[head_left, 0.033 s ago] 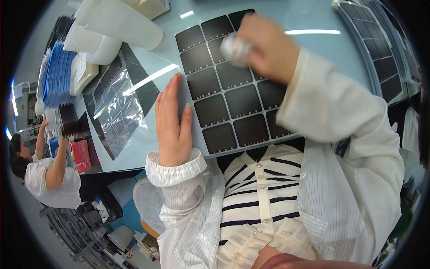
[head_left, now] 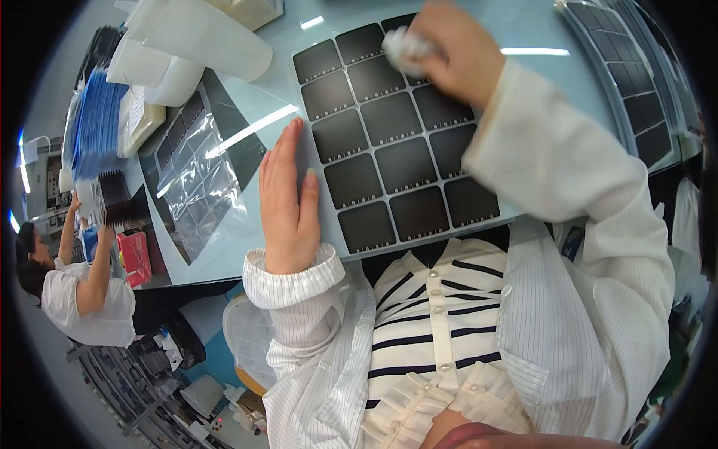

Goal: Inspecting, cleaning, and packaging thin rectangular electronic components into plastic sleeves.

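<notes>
A sheet of dark rectangular panels (head_left: 391, 119), set in rows with pale gaps between them, lies on the glossy light-blue tabletop in front of me. My left hand (head_left: 289, 198) rests flat along the sheet's left edge, fingers stretched and thumb apart, holding nothing. A crumpled white wad of cloth or tissue (head_left: 408, 51) is gripped in my right hand (head_left: 462, 60), over the far right part of the sheet. Motion blurs that hand slightly. The wad and hand cover some of the far panels.
To the left lies clear plastic film (head_left: 200, 179) over dark sheets. Behind it stand translucent white containers (head_left: 209, 37) and a blue stack (head_left: 99, 123). More panelled sheets (head_left: 624, 82) are piled at the far right. A person (head_left: 82, 292) works at the left beside a red box (head_left: 134, 258).
My right hand has moved a little to the right and away from me with the white wad, uncovering panels in the middle and right columns. My left hand stays nearly still.
</notes>
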